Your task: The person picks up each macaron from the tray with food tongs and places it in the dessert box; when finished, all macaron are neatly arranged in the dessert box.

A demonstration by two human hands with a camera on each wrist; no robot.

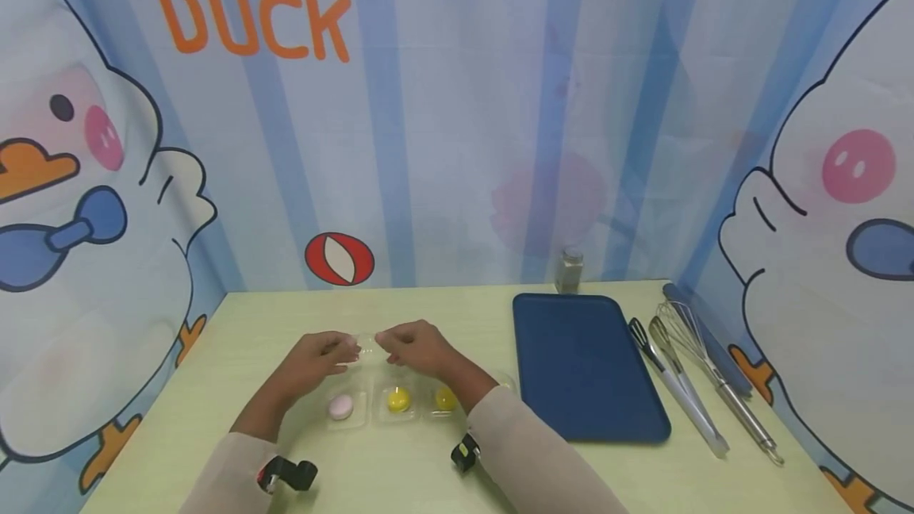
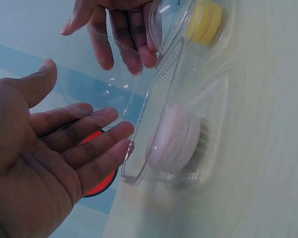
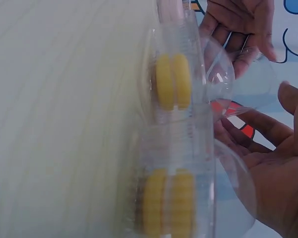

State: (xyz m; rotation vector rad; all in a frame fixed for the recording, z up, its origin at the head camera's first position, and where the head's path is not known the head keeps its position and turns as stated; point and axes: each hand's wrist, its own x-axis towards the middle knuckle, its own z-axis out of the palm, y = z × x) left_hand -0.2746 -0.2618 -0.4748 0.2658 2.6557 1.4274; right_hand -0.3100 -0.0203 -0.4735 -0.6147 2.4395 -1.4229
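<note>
Both hands are at a clear plastic lid (image 2: 114,87), one at each side, above and beyond the row of macarons. My left hand (image 1: 324,359) holds its left side, with the thumb apart from the fingers across it. My right hand (image 1: 414,346) holds the opposite side. Just below them a pink macaron (image 1: 341,407) sits in a clear plastic pack (image 2: 213,148). To its right, a yellow macaron (image 1: 398,399) and another yellow macaron (image 1: 446,398) sit in clear packs with domed tops, partly behind the right forearm in the head view.
A dark blue tray (image 1: 589,371) lies at the right. Beside it are tongs (image 1: 678,395), a whisk (image 1: 721,387) and a blue-handled tool (image 1: 714,347). A small glass jar (image 1: 569,270) stands behind the tray. Another clear pack (image 1: 505,381) shows beyond the right forearm.
</note>
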